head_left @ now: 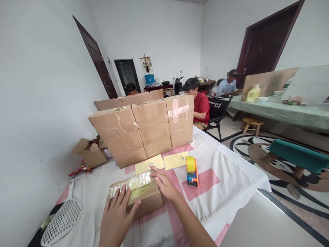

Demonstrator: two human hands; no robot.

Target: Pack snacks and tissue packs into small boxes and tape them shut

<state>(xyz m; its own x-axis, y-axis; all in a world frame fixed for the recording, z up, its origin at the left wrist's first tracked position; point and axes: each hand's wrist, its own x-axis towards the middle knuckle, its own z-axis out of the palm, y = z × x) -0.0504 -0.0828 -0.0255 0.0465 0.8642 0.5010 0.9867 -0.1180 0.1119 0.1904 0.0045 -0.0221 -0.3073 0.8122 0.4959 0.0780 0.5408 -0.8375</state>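
Note:
A cardboard box lies on the table close to me, with shiny clear yellowish tape along its top. My left hand rests on the near left part of that top, fingers spread. At the box's right end, my right hand lies with its fingers stretched out over the top edge. Neither hand grips anything. Right of the box is an orange and blue tape dispenser carrying a yellow roll. Two yellow sheets with small marks lie just beyond the box.
Stacked taped boxes form a wall across the table. An opened carton and a white perforated scoop are at left. A person in red sits beyond the table; others sit farther back. A teal-topped bench stands at right.

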